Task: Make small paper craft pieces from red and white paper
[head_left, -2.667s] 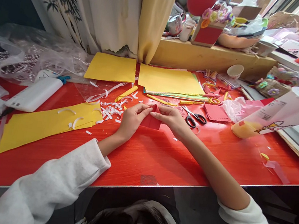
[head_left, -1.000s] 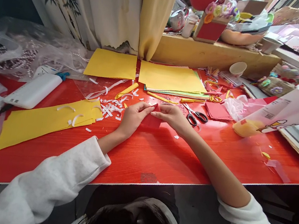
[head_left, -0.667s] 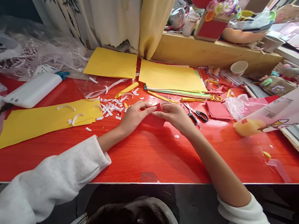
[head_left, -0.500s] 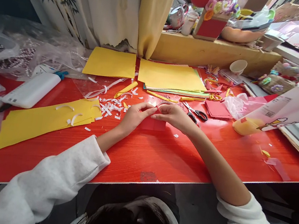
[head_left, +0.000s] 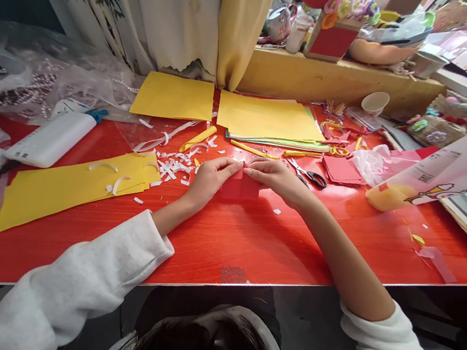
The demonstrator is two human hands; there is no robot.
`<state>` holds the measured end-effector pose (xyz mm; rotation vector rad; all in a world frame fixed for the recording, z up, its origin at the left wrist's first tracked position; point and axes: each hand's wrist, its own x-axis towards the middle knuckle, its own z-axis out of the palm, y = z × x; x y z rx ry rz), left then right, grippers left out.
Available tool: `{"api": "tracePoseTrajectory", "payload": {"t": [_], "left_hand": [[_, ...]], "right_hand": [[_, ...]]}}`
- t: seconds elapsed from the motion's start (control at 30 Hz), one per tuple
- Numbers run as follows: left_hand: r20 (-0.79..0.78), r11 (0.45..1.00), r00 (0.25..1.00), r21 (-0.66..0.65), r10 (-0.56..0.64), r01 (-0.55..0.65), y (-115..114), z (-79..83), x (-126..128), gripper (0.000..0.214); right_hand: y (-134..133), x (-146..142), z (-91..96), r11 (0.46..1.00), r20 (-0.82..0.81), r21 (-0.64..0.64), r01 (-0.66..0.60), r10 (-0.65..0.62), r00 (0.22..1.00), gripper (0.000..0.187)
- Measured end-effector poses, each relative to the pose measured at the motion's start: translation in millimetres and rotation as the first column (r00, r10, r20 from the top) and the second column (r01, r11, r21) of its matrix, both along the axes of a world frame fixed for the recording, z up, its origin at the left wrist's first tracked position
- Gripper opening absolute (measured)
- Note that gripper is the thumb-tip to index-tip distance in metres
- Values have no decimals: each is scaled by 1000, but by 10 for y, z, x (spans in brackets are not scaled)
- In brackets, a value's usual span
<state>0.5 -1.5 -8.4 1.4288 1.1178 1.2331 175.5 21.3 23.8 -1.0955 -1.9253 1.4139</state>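
Observation:
My left hand [head_left: 213, 182] and my right hand [head_left: 276, 177] meet at the middle of the red table [head_left: 294, 239]. Both pinch the top edge of a small piece of red paper [head_left: 240, 188], whose lower part shows between and below the fingers. A fold or crease seems to run down its middle. White paper scraps [head_left: 174, 166] lie just left of my left hand. A pair of scissors [head_left: 316, 179] with black handles rests beyond my right hand, beside a stack of red paper squares [head_left: 342, 170].
Yellow sheets [head_left: 173, 98] and a paper stack [head_left: 270, 116] lie at the back. Yellow strips [head_left: 73, 191] and a white power bank [head_left: 52, 138] are on the left. A tilted drink cup [head_left: 439, 174] stands at right, near a small white bowl [head_left: 375, 103].
My fingertips have shifted on the red paper; both hands now pinch its top edge, and more of its front shows. The view has moved slightly.

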Motion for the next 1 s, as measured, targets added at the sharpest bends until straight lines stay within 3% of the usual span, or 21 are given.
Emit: {"api": "tracePoseTrajectory", "payload": {"t": [0.17, 0.67, 1.0], "left_hand": [[23, 1000, 1000, 13, -14, 14, 7, -2, -9, 27], [-97, 997, 995, 80, 29, -21, -9, -3, -5, 23], [-137, 999, 991, 45, 5, 1, 0, 2, -16, 24]], "right_hand": [[-6, 3, 21, 1000, -4, -16, 6, -6, 1000, 48], [17, 12, 2, 997, -17, -75, 7, -8, 1000, 38], [24, 6, -12, 997, 9, -65, 42, -42, 999, 39]]}}
